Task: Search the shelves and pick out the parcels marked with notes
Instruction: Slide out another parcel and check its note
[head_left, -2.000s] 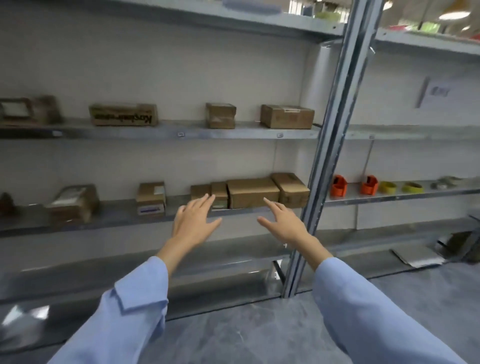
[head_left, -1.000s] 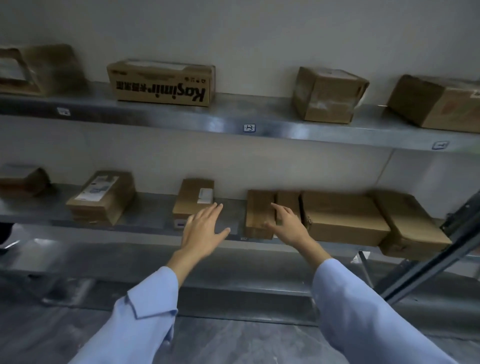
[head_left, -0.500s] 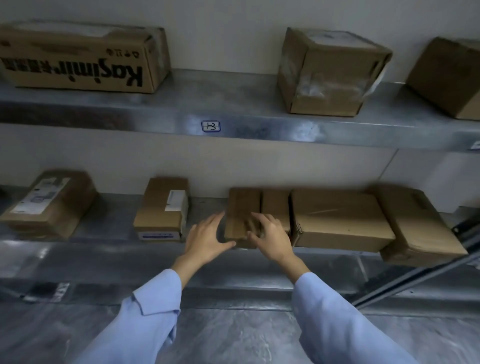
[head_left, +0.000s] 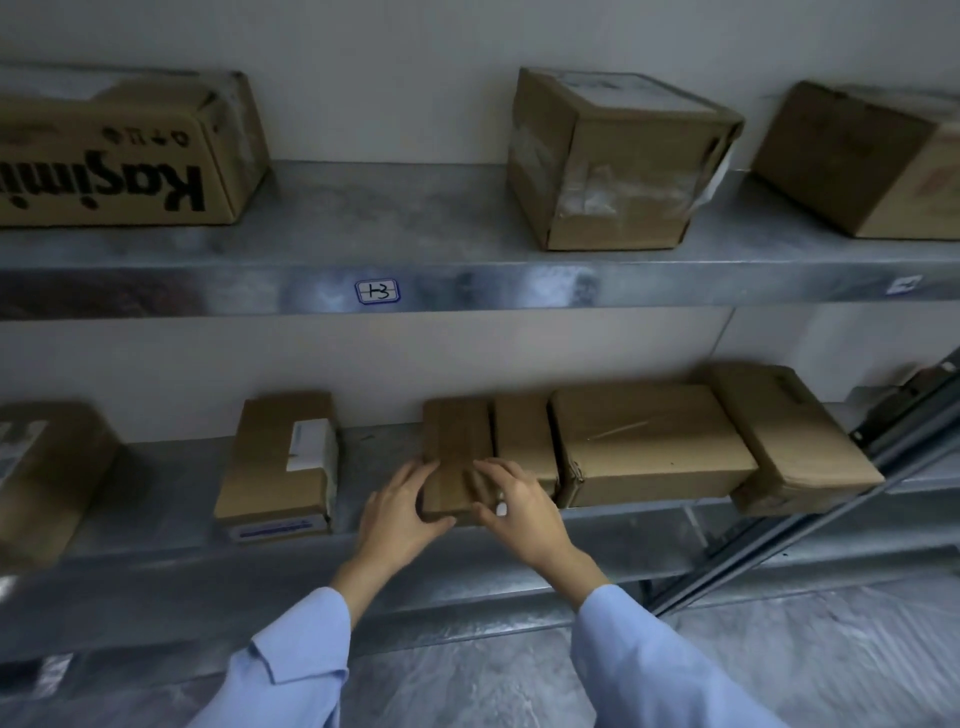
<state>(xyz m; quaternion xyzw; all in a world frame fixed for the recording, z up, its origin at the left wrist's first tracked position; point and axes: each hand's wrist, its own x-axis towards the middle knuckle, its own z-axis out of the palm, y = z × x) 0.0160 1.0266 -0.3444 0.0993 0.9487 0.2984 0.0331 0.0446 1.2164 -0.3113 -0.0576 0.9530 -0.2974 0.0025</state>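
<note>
Cardboard box is gripped between left hand and right hand; slide it straight toward the wrists without dragging the parcel beside the right hand.

Dressed in a pale blue long-sleeved shirt, plain and smooth-woven, with soft creases down both arms. Left sleeve below the lower shelf, ending in a stitched band cuff with one corner turned out into a small pointed flap beside an open slit. Right sleeve below the same shelf, broader, closed off by a plain rounded cuff edge. Bare wrists past both cuffs. Left hand and right hand bare, fingers included.
</note>
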